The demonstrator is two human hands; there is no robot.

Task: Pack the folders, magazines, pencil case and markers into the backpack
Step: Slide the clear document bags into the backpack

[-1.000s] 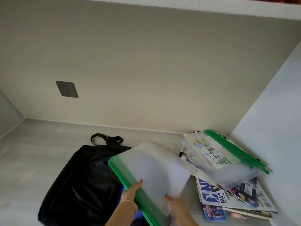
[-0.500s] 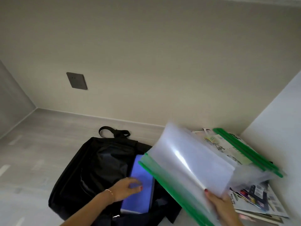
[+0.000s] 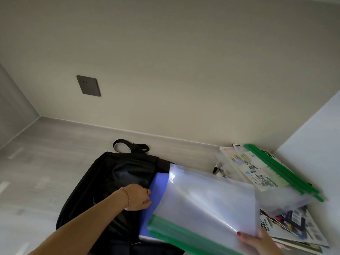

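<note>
Head cam looking down at grey floor, beige wall w/ dark switch plate behind. Black backpack lying open on floor, handle loop toward wall. Blue folder sitting partly inside bag opening. Clear folder w/ green spine hovering tilted over bag and blue folder. Pile at right: another green-spined clear folder lying on magazines, black marker peeking out beside it. Pencil case: can't make out. Right hand pinching clear folder's near corner, thumb on top. Left hand, bracelet on wrist, fingers curling around blue folder's left edge, at bag mouth.
</note>
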